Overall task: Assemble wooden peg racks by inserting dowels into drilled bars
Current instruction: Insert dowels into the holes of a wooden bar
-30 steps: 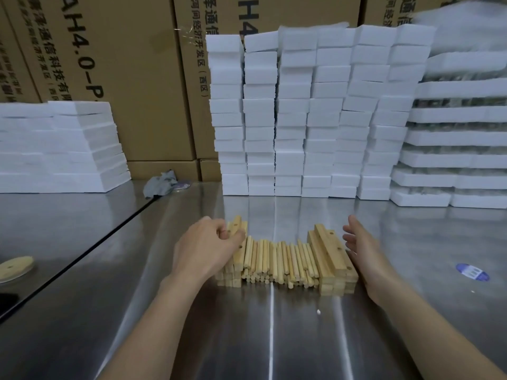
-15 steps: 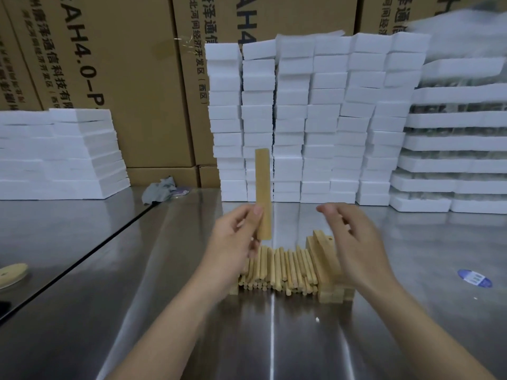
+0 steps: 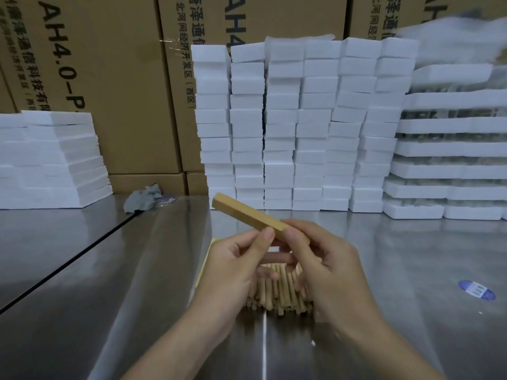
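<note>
Above the middle of the steel table (image 3: 109, 283), in the head view, a wooden bar (image 3: 248, 216) is held tilted over the heap of dowels (image 3: 274, 293), far end raised leftward. Its near end is pinched by the left hand (image 3: 233, 272) and the right hand (image 3: 329, 272). No dowel is fitted, so the bar is judged to be under orientation. Next, its drilled face, not visible, must be found and one hand freed for a dowel.
</note>
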The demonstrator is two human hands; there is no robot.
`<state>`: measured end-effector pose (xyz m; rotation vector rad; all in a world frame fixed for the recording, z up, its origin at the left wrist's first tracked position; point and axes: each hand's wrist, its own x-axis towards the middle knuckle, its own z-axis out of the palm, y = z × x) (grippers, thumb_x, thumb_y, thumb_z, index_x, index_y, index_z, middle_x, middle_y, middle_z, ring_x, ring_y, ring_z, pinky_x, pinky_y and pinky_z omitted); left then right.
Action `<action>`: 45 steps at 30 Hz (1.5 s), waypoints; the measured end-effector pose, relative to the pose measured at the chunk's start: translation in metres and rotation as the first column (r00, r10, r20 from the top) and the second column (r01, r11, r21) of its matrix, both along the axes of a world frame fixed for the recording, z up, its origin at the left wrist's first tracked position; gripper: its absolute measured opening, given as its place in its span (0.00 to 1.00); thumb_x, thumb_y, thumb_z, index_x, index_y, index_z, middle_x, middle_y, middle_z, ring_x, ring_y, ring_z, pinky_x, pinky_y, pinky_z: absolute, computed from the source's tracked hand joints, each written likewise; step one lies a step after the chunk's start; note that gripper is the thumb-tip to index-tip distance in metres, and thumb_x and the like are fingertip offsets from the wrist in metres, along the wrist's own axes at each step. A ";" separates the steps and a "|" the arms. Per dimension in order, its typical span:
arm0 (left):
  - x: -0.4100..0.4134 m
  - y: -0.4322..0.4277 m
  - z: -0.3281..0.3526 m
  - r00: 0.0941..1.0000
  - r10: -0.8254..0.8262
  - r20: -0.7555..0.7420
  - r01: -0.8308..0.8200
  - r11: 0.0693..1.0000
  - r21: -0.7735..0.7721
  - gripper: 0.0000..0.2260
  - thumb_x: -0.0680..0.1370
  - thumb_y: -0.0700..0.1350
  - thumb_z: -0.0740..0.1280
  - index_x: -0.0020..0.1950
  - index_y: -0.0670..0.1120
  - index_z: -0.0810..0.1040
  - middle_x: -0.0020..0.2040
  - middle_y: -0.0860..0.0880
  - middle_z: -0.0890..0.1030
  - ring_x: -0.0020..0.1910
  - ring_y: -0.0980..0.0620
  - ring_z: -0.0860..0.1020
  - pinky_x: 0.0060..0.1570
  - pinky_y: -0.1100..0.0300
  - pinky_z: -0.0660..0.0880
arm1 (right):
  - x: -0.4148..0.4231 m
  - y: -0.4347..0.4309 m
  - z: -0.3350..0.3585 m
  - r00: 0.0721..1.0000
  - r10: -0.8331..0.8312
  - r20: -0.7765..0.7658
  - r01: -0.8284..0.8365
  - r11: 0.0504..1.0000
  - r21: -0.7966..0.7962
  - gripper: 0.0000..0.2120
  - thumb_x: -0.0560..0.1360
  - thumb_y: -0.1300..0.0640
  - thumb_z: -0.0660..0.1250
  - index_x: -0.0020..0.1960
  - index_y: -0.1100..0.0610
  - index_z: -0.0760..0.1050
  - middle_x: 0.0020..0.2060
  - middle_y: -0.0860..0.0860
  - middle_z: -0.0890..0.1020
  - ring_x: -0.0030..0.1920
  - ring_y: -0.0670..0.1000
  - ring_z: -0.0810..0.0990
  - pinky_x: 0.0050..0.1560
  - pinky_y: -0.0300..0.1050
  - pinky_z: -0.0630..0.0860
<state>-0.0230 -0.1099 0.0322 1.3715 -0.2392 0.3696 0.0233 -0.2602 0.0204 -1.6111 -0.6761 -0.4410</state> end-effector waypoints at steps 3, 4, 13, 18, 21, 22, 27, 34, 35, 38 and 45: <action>0.001 0.016 0.005 0.997 0.068 -0.021 -0.070 0.992 -0.106 0.15 0.79 0.51 0.73 0.60 0.43 0.87 0.57 0.44 0.88 0.55 0.44 0.88 0.42 0.61 0.83 | 0.006 -0.008 0.003 1.000 0.029 -0.007 -0.029 0.999 0.023 0.10 0.80 0.53 0.73 0.59 0.42 0.83 0.49 0.45 0.86 0.48 0.51 0.85 0.39 0.45 0.85; 0.002 0.023 0.007 0.996 0.093 -0.016 -0.095 0.987 -0.129 0.16 0.77 0.51 0.75 0.60 0.43 0.86 0.57 0.44 0.88 0.55 0.45 0.88 0.42 0.61 0.83 | 0.009 -0.011 0.004 0.999 0.044 -0.011 -0.044 0.999 0.029 0.12 0.79 0.56 0.74 0.59 0.42 0.84 0.50 0.45 0.85 0.50 0.50 0.84 0.41 0.43 0.85; 0.008 0.037 0.004 0.979 0.191 0.071 -0.189 0.981 -0.036 0.20 0.72 0.48 0.79 0.63 0.49 0.83 0.52 0.44 0.89 0.48 0.45 0.88 0.42 0.60 0.84 | 0.019 -0.024 0.012 0.994 0.091 -0.062 -0.084 0.990 0.110 0.13 0.74 0.60 0.78 0.55 0.46 0.84 0.47 0.49 0.86 0.51 0.51 0.85 0.44 0.47 0.85; 0.009 0.039 0.000 0.920 0.330 0.212 -0.368 0.912 0.181 0.16 0.72 0.50 0.77 0.59 0.50 0.85 0.49 0.51 0.89 0.45 0.51 0.87 0.46 0.63 0.82 | 0.019 -0.025 0.013 0.996 0.060 -0.060 -0.049 0.982 0.181 0.13 0.75 0.59 0.78 0.57 0.47 0.84 0.47 0.48 0.86 0.50 0.50 0.85 0.42 0.45 0.85; 0.008 0.049 0.001 0.919 0.345 0.190 -0.382 0.898 0.217 0.13 0.73 0.56 0.77 0.56 0.54 0.88 0.52 0.55 0.88 0.50 0.59 0.84 0.48 0.67 0.79 | 0.019 -0.026 0.013 0.998 0.001 -0.060 0.008 0.989 0.147 0.14 0.75 0.52 0.77 0.60 0.44 0.82 0.48 0.46 0.87 0.52 0.48 0.85 0.46 0.45 0.85; 0.009 0.053 0.002 0.940 0.314 0.133 -0.330 0.936 0.120 0.13 0.73 0.57 0.77 0.55 0.54 0.88 0.53 0.55 0.88 0.51 0.61 0.84 0.47 0.66 0.79 | 0.019 -0.026 0.012 0.998 -0.032 -0.048 0.037 0.993 0.114 0.16 0.76 0.49 0.77 0.62 0.43 0.81 0.49 0.45 0.87 0.53 0.47 0.85 0.48 0.43 0.84; 0.013 0.073 0.007 0.997 0.076 0.001 -0.067 0.881 -0.468 0.07 0.78 0.51 0.74 0.52 0.50 0.90 0.51 0.52 0.86 0.52 0.55 0.85 0.48 0.62 0.82 | 0.017 -0.026 -0.001 0.938 -0.179 0.296 0.307 0.825 -0.474 0.13 0.77 0.38 0.70 0.60 0.38 0.78 0.55 0.34 0.78 0.63 0.37 0.73 0.61 0.36 0.71; 0.018 0.073 0.002 0.994 0.103 -0.027 -0.105 0.907 -0.407 0.11 0.78 0.52 0.75 0.56 0.49 0.90 0.49 0.52 0.85 0.49 0.55 0.83 0.46 0.60 0.77 | 0.012 -0.019 -0.014 0.963 0.051 0.263 0.191 0.561 -0.806 0.28 0.67 0.24 0.63 0.60 0.38 0.80 0.58 0.33 0.70 0.65 0.40 0.65 0.69 0.42 0.60; 0.018 0.073 0.002 0.995 0.099 -0.027 -0.101 0.907 -0.408 0.12 0.78 0.53 0.75 0.57 0.49 0.89 0.49 0.52 0.85 0.48 0.55 0.83 0.44 0.61 0.78 | 0.011 -0.018 -0.015 0.961 0.065 0.268 0.189 0.554 -0.811 0.29 0.67 0.24 0.63 0.60 0.38 0.80 0.58 0.33 0.70 0.65 0.40 0.65 0.71 0.43 0.58; 0.019 0.074 0.000 0.996 0.087 -0.028 -0.091 0.905 -0.416 0.12 0.78 0.52 0.75 0.58 0.49 0.89 0.48 0.52 0.85 0.47 0.55 0.83 0.41 0.62 0.78 | 0.009 -0.014 -0.019 0.951 0.069 0.300 0.211 0.563 -0.799 0.22 0.69 0.29 0.68 0.57 0.40 0.81 0.55 0.35 0.71 0.63 0.41 0.66 0.75 0.47 0.56; 0.019 0.072 -0.001 0.997 0.060 -0.046 -0.073 0.921 -0.383 0.13 0.79 0.54 0.74 0.59 0.48 0.89 0.47 0.51 0.83 0.45 0.55 0.82 0.42 0.61 0.79 | 0.004 -0.008 -0.017 0.894 0.005 0.448 0.356 0.601 -0.716 0.06 0.77 0.44 0.73 0.52 0.43 0.84 0.49 0.38 0.78 0.58 0.45 0.75 0.62 0.43 0.63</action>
